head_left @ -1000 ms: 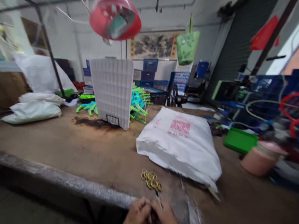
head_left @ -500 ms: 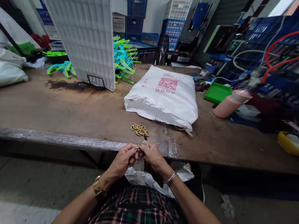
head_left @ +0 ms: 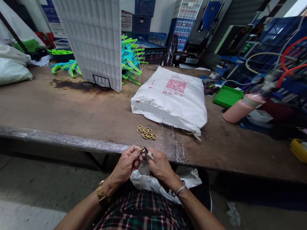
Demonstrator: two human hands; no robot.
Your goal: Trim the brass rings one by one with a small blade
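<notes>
A long brown workbench (head_left: 57, 109) (stained dark near the back) stands on a grey concrete floor (head_left: 16, 194). Blue crates (head_left: 143, 10) are stacked against the pale back wall (head_left: 162, 13), and daylight enters at upper right.

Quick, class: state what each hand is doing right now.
Left hand: fingers closed, pinching a small metal piece.
Right hand: fingers closed on the same piece.

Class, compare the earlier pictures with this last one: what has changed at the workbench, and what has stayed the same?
The camera view tipped down, bringing the person's lap and arms into sight. The left hand and right hand remain pressed together at the table's edge, pinching a small part as before. The brass rings, white sack and white grid panel have not moved.
</notes>
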